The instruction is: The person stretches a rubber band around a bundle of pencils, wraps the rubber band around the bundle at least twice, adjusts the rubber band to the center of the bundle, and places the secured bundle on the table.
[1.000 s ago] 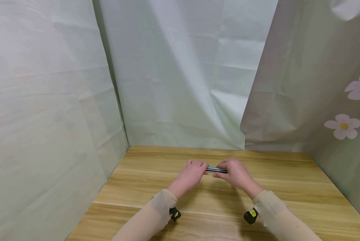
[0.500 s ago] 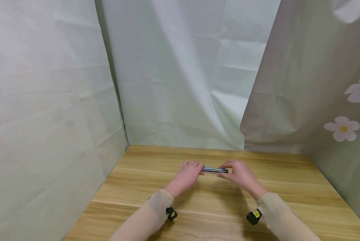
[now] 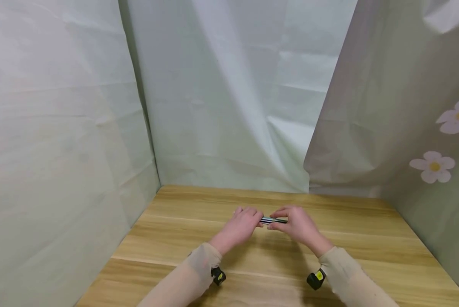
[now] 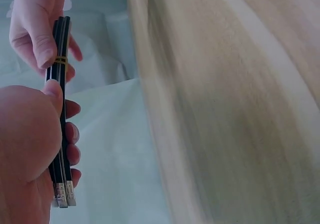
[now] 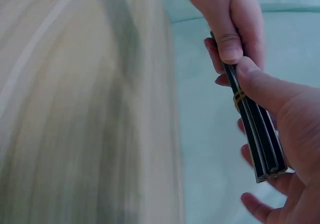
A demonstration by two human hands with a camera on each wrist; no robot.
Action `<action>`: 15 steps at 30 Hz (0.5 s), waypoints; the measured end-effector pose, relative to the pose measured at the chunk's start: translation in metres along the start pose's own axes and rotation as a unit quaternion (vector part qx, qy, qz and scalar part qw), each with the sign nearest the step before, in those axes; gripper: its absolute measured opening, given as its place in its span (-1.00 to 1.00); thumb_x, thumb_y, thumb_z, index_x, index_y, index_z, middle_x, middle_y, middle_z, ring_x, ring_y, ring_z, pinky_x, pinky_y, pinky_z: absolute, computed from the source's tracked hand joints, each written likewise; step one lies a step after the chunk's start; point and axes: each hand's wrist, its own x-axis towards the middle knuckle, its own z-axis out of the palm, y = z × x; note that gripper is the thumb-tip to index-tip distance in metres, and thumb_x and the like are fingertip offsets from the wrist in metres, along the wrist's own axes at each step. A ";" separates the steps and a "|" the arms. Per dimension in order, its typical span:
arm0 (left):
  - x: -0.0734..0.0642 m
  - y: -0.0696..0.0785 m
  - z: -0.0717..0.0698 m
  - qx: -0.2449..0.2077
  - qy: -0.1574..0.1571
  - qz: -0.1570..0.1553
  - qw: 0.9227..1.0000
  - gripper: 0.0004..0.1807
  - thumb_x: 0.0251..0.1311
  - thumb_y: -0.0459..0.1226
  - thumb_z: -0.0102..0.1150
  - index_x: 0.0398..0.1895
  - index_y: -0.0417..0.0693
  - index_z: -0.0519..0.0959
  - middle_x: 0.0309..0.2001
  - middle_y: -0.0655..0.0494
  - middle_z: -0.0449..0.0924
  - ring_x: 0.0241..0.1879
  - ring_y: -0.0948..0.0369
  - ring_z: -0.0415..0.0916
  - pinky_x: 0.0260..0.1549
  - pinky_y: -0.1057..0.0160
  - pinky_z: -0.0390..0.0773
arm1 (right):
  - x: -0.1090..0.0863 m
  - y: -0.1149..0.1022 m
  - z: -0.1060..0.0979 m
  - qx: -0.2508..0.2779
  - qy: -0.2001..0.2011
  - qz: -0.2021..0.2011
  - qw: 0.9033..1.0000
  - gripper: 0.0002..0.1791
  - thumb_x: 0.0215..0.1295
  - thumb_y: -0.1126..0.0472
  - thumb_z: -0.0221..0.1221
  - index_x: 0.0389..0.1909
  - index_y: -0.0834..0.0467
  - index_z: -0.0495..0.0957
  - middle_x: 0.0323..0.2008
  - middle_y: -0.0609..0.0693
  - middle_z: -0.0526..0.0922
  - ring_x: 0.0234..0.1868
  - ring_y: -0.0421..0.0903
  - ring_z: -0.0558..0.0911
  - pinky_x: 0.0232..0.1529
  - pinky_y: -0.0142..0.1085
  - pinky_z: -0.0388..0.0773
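A slim bundle of dark pencils [image 3: 267,220] is held level above the table between the two hands. Silvery ferrules [image 4: 64,194] show at its left end in the left wrist view. My left hand [image 3: 240,224] grips that end, thumb on one side and curled fingers on the other. A yellowish rubber band [image 5: 239,97] circles the bundle around its middle. Beside the band, my right hand [image 3: 299,224] pinches the bundle between thumb and fingers. The flat ends of the pencils [image 5: 262,139] stick out toward its palm. In the head view the fingers mostly cover the band.
The wood-grain table [image 3: 198,273] spreads under both arms. Pale cloth sheets [image 3: 221,106] hang behind it and at both sides, the right one printed with white flowers [image 3: 434,167]. A small black camera [image 3: 316,279] is worn at the right wrist.
Half a second ago the hands were farther apart, with more of the bundle showing. My right hand has since shifted left along the bundle to the band. The left hand keeps its grip.
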 end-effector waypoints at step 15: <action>-0.006 -0.002 -0.004 -0.006 0.001 -0.004 1.000 -0.77 0.58 -0.04 0.09 0.02 0.05 0.58 -0.04 0.15 0.68 -0.02 0.16 0.60 -0.18 0.20 0.31 | 0.008 -0.005 0.002 0.014 -0.035 -0.033 0.999 -0.81 0.27 0.00 0.54 -0.21 0.00 0.86 -0.14 -0.12 0.81 -0.08 -0.09 0.75 -0.09 -0.12 0.67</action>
